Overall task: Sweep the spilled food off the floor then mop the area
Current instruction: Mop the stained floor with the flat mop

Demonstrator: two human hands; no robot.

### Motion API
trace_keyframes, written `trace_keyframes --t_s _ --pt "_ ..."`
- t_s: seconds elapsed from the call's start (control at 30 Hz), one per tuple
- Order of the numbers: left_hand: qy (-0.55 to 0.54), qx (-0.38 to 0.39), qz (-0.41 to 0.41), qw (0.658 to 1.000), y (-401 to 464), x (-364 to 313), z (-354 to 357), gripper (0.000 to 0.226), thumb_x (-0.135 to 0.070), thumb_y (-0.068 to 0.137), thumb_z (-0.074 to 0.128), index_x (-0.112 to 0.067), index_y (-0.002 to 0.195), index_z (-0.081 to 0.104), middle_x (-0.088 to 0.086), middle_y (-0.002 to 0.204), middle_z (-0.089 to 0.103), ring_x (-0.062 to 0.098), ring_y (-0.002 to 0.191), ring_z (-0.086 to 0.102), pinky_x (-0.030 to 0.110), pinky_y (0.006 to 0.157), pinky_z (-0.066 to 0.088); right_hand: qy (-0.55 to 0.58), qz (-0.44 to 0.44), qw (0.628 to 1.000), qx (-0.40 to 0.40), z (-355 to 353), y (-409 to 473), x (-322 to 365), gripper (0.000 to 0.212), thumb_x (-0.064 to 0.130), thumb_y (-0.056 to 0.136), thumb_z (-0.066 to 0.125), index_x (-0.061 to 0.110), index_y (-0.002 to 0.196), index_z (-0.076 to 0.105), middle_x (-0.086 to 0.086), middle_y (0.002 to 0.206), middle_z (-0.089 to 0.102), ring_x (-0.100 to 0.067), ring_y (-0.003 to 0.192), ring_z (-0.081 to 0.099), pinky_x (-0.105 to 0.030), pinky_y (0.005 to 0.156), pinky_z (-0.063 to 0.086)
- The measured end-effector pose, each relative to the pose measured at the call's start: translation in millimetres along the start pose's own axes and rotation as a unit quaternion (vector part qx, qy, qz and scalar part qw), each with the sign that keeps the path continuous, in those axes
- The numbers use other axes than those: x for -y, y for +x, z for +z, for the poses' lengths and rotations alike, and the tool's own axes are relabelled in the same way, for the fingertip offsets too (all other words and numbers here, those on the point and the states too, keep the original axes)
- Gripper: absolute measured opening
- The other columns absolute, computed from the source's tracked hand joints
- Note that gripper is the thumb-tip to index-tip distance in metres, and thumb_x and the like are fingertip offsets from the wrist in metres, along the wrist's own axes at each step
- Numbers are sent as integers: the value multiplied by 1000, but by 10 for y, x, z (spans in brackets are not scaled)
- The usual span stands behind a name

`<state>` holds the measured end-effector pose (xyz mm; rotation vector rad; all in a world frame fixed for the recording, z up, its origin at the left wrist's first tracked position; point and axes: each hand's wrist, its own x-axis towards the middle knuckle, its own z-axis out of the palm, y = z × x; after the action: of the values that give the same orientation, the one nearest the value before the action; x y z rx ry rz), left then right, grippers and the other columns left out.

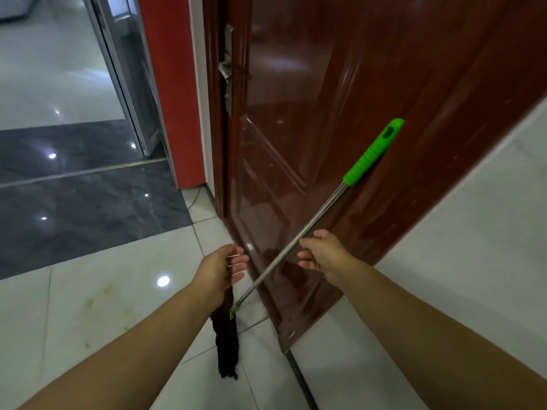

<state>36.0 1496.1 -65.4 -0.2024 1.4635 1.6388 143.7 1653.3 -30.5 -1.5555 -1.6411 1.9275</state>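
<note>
A mop leans against the dark red door (370,84). Its metal pole (296,247) rises to a green handle grip (373,153), and its dark cloth head (226,341) rests on the white floor tiles. My right hand (322,255) is open beside the pole, fingers close to it but not curled round it. My left hand (222,267) is open just left of the pole, above the mop head. Yellowish smears (103,300) stain the floor tile on the left.
The open door stands close ahead on the right, its lock plate (228,72) at the edge. A red door frame (174,90) and a dark grey threshold strip (88,202) lie to the left, with glossy pale flooring beyond. A thin cable (195,199) runs by the frame.
</note>
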Motion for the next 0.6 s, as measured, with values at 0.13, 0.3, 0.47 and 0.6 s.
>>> trace_keyframes --t_s 0.13,0.3,0.47,0.6 --pt "-8 -12 1 1000 120 -33 77 24 -20 96 43 -12 83 61 6 81 64 16 71 57 26 69 45 17 5 1000 -19 58 271 89 74 2 94 54 9 153 9 -12 104 52 -12 69 53 -22 47 54" --pt "-26 -38 3 999 148 -16 116 27 -23 99 40 -10 87 60 7 85 63 17 74 58 27 68 46 71 11 997 -8 21 480 164 64 4 95 54 12 149 20 -20 127 49 -28 109 58 -36 85 50" --pt "-49 -59 -1 997 99 77 163 27 -24 99 40 -8 94 60 8 88 64 18 77 59 27 69 47 74 23 997 10 -64 676 213 47 16 97 54 9 140 38 -14 126 48 -34 120 52 -37 94 48" --pt "-82 -91 -4 992 76 188 206 26 -24 99 39 -7 101 58 7 86 61 16 71 54 25 68 45 -57 -56 997 2 -29 813 138 28 21 92 60 1 111 58 -4 81 52 -31 96 58 -42 96 49"
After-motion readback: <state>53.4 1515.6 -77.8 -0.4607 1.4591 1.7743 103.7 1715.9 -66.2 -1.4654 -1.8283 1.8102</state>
